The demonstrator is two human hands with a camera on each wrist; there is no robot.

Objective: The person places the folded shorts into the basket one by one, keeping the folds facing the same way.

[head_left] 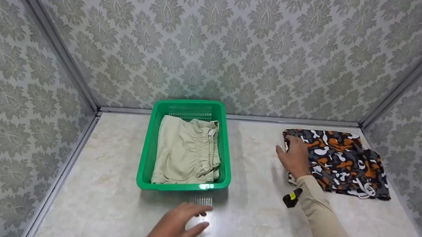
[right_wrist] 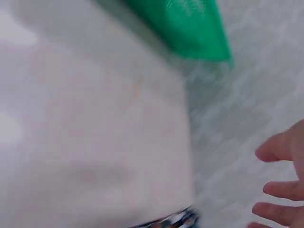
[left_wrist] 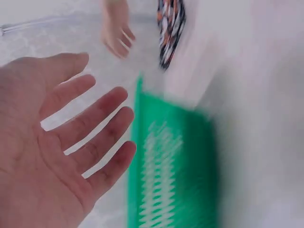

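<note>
A green plastic basket (head_left: 143, 158) stands on the table with folded beige elastic-waist pants (head_left: 182, 150) lying in it. To its right lies a folded camouflage garment (head_left: 337, 158) in black, orange, grey and white, with a white drawstring. My right hand (head_left: 295, 155) is over the garment's left edge, fingers apart; in the right wrist view its fingers (right_wrist: 280, 190) hold nothing. My left hand (head_left: 178, 227) hovers before the basket's front side. In the left wrist view the left palm (left_wrist: 71, 137) faces the camera with fingers spread and nothing in them.
The pale marbled table (head_left: 252, 212) carries the basket and the garment. Patterned wall panels (head_left: 216, 51) enclose it at the back and both sides, with grey metal strips (head_left: 293, 121) along the edges. A black wrist strap (head_left: 292, 198) is on the right wrist.
</note>
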